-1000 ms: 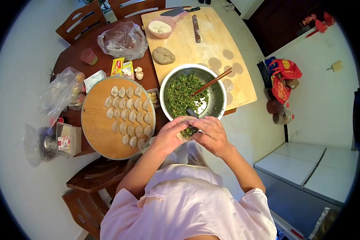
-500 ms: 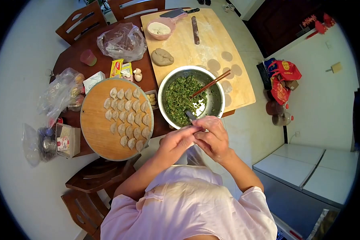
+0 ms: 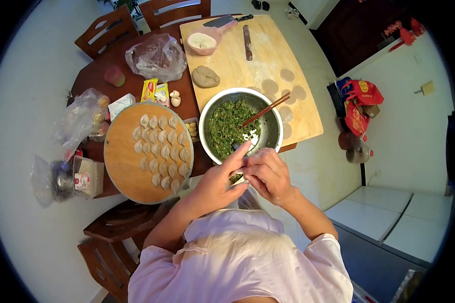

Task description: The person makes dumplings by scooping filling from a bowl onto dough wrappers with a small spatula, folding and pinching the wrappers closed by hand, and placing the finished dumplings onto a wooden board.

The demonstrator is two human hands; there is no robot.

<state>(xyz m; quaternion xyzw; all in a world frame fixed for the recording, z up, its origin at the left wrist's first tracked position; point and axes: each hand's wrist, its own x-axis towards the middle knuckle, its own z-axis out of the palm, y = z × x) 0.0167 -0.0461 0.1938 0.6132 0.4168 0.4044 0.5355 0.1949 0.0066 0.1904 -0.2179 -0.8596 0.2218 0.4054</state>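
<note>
Close in front of my body, at the near rim of the steel bowl (image 3: 276,132), both hands meet around a partly closed dumpling (image 3: 236,178). Green filling shows in its opening. My left hand (image 3: 215,186) cradles it, forefinger stretched up and thumb below. The fingers of my right hand (image 3: 269,175) pinch the wrapper's edge from the other side. Chopped green filling (image 3: 227,123) lies in the bowl, with a pair of chopsticks (image 3: 268,111) leaning over the far right rim. A dark utensil end by my left fingertip is mostly hidden.
Left of the bowl, a round board (image 3: 124,166) bears rows of dumplings. Behind, a pale wooden board (image 3: 227,76) holds a dough lump (image 3: 206,77), flat wrappers (image 3: 287,76), a rolling pin (image 3: 247,43), a flour scoop (image 3: 202,43) and a cleaver (image 3: 220,21).
My left forefinger has straightened upward and my hands have parted slightly, so the filling inside the dumpling now shows. The whole view has shifted a little.
</note>
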